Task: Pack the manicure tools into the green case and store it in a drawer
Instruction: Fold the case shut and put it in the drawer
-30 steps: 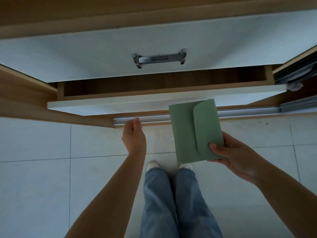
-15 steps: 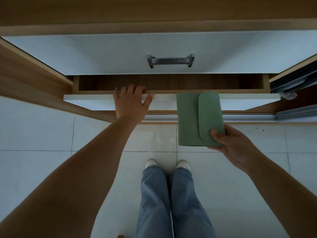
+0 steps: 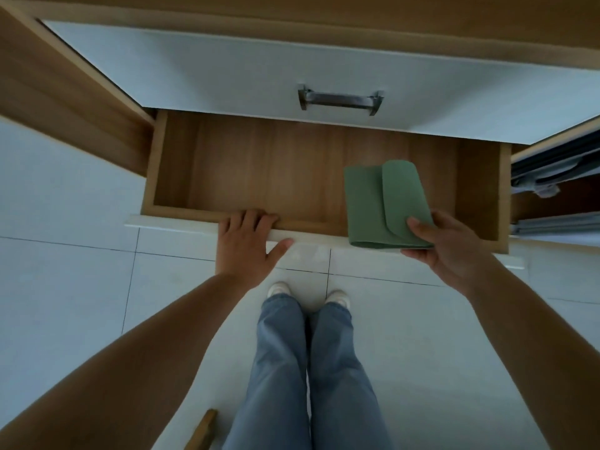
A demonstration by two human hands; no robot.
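The green case [image 3: 380, 203], flap closed, is held by my right hand [image 3: 444, 245], thumb on top and fingers underneath at its near right corner. The case hangs over the right part of the open lower drawer [image 3: 259, 177], whose wooden bottom is bare. My left hand [image 3: 246, 245] grips the white front edge of that drawer, fingers curled over the top and thumb along the front.
Above the open drawer is a shut white drawer with a metal handle [image 3: 341, 100]. Wooden cabinet sides stand at left and right; metal rails [image 3: 552, 170] show at the right. White floor tiles, my legs and shoes are below. A wooden piece [image 3: 203, 430] lies by my left leg.
My left hand took hold of the drawer front and pulled the drawer far out. My right hand moved the green case forward, from in front of the drawer to over its right part.
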